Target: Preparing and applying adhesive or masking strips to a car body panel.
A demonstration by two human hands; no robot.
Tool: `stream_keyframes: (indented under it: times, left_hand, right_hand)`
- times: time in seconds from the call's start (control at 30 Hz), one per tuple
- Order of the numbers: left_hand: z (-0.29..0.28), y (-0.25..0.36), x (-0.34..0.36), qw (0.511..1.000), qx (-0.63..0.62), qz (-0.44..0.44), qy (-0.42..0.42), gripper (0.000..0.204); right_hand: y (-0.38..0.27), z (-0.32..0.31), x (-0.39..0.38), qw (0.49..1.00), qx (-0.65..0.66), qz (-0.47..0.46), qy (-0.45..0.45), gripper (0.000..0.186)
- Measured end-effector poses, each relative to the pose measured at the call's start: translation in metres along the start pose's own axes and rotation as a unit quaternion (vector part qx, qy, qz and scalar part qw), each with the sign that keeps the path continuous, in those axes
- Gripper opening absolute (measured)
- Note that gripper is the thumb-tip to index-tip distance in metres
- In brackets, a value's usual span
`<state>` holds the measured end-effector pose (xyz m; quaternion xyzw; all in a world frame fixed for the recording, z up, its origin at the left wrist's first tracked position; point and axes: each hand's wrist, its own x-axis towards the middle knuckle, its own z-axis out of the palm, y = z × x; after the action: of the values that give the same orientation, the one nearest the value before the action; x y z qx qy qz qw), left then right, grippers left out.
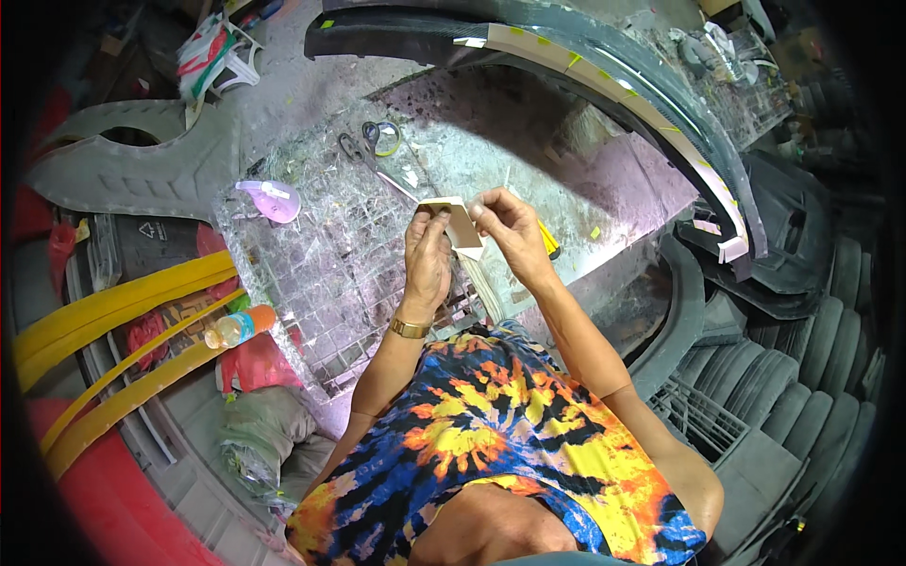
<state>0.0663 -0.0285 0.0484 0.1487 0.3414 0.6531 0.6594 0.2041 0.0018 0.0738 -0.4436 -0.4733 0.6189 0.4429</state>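
Observation:
My left hand point(427, 255) holds a small tan rectangular piece with white edges point(464, 231), fingers curled over its left side. My right hand point(507, 228) pinches at the upper right of that piece. A yellow and black tool point(550, 244) shows just right of my right hand, partly hidden by it. Beyond my hands, black-handled scissors point(354, 148) and a black and yellow ring-shaped item point(383, 136) lie on the worn table point(311, 264). Pale strips point(481, 288) lie beneath my hands.
A long curved dark panel with tan tape point(604, 75) arcs across the back and right. A grey panel point(156, 165), purple plastic container point(274, 200), yellow curved strips point(113, 307) and orange-capped bottle point(236, 327) are leftward. Stacked grey parts point(793, 368) stand at right.

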Motion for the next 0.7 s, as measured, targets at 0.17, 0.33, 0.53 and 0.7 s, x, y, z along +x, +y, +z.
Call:
stream_keyframes:
  times: [0.17, 0.33, 0.53, 0.7]
  left_hand:
    - [0.005, -0.003, 0.006, 0.996, 0.087, 0.029, -0.019, 0.013]
    - [0.009, 0.002, 0.02, 0.998, 0.068, 0.009, -0.015, 0.013]
    - [0.016, 0.0, 0.044, 0.964, 0.213, 0.156, 0.022, 0.009]
    - [0.003, -0.007, 0.072, 0.939, 0.315, 0.137, -0.026, 0.008]
  right_hand:
    - [0.008, -0.006, 0.011, 0.999, -0.039, -0.015, 0.003, 0.017]
    - [0.002, -0.009, 0.018, 0.999, -0.033, -0.022, 0.003, 0.018]
    - [-0.006, -0.009, 0.024, 0.94, -0.313, -0.133, 0.013, 0.012]
    - [0.002, -0.014, 0.041, 0.912, -0.356, -0.189, 0.069, 0.011]
